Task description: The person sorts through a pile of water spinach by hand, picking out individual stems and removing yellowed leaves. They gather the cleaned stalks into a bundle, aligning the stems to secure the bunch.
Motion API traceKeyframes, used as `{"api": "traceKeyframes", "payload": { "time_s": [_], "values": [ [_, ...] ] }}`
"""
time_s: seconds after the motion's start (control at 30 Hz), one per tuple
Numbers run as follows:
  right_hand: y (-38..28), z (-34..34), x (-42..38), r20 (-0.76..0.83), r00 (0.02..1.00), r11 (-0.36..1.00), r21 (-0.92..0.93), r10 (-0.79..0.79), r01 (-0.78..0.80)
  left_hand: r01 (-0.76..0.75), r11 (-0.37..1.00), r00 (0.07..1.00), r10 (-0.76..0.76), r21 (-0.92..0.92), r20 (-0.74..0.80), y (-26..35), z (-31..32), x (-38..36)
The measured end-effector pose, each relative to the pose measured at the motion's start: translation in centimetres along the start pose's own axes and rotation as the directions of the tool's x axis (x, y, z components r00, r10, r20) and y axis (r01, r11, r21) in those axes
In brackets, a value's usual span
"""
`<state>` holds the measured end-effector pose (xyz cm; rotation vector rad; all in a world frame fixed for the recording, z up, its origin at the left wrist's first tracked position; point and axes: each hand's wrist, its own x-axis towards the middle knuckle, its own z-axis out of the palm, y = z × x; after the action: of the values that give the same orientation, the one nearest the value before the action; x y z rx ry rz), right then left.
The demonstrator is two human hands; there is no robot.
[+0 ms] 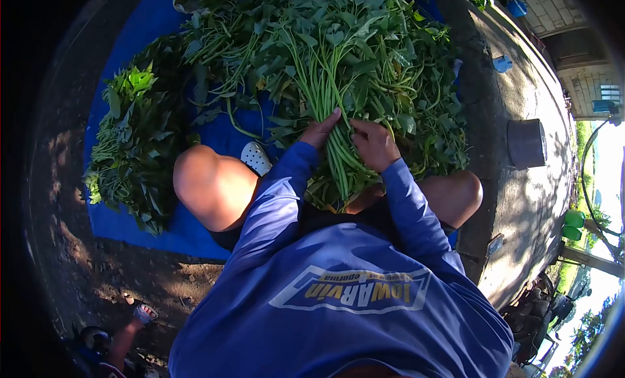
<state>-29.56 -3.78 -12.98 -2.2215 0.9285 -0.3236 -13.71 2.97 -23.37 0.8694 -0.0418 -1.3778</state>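
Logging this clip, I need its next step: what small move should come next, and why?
Probably close the right hand around the green stems, just below the left hand. The left holds them from one side, the right's fingertips are only at their edge, and the lower ends look unheld.

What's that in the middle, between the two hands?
Long green stems! They're part of the leafy bunch, and they run between the left hand and the right hand. You can see it in the head camera's view.
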Motion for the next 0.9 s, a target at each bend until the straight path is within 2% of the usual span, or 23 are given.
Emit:
{"api": "traceKeyframes", "payload": {
  "time_s": [0.07, 0.17, 0.27, 0.3, 0.37, 0.4, 0.5, 0.67, 0.7, 0.8, 0.83, 0.9],
  "values": [
    [-0.4, -0.2, 0.0, 0.031, 0.999, 0.999, 0.017, 0.033, -0.033, -0.026, 0.999, 0.999, 0.027, 0.033, -0.019, -0.2, 0.4, -0.1],
    [-1.1, -1.1, 0.7, 0.072, 0.997, 0.999, -0.017, 0.038, -0.036, -0.193, 0.981, 0.971, 0.195, 0.033, -0.135, -1.1, 1.4, -0.1],
    [-2.4, -0.1, 0.9, 0.119, 0.987, 0.993, -0.057, 0.106, -0.099, -0.322, 0.91, 0.923, 0.363, 0.263, -0.126, -1.0, 2.1, -0.1],
    [-1.5, 0.4, 1.0, 0.174, 0.979, 0.993, -0.073, 0.109, -0.097, -0.283, 0.925, 0.938, 0.322, 0.252, -0.127, -1.0, 2.2, -0.4],
    [-1.7, -1.4, 2.4, 0.178, 0.975, 0.99, -0.08, 0.133, -0.12, -0.217, 0.949, 0.96, 0.249, 0.23, -0.124, -0.2, 2.1, -0.6],
    [-2.0, -2.4, 3.3, 0.181, 0.973, 0.988, -0.083, 0.141, -0.128, -0.242, 0.949, 0.957, 0.268, 0.202, -0.11, -0.1, 2.1, -0.3],
    [-3.5, -3.2, 8.5, -0.177, 0.976, 0.991, 0.037, 0.13, -0.125, -0.294, 0.942, 0.947, 0.31, 0.16, -0.082, -0.4, 1.8, 0.0],
    [-4.1, -0.9, 14.1, -0.222, 0.958, 0.976, -0.078, 0.184, -0.206, -0.397, 0.881, 0.901, 0.427, 0.257, -0.072, -0.1, 2.5, -0.8],
    [-3.8, -0.4, 14.6, -0.237, 0.954, 0.97, -0.116, 0.182, -0.214, -0.365, 0.879, 0.91, 0.406, 0.306, -0.081, 0.2, 2.5, -1.2],
    [-3.7, 0.0, 13.2, -0.368, 0.922, 0.992, 0.059, 0.123, -0.108, -0.389, 0.862, 0.891, 0.442, 0.325, -0.106, 0.1, 1.9, -0.9],
    [-3.9, 0.1, 12.3, -0.366, 0.902, 0.955, 0.263, 0.229, -0.135, -0.394, 0.858, 0.886, 0.45, 0.331, -0.113, 0.2, 1.8, -0.8],
    [-4.5, 0.3, 11.0, -0.302, 0.85, 0.759, 0.631, 0.431, -0.161, -0.4, 0.85, 0.878, 0.463, 0.343, -0.123, 0.6, 2.2, -1.0]
  ]
}}
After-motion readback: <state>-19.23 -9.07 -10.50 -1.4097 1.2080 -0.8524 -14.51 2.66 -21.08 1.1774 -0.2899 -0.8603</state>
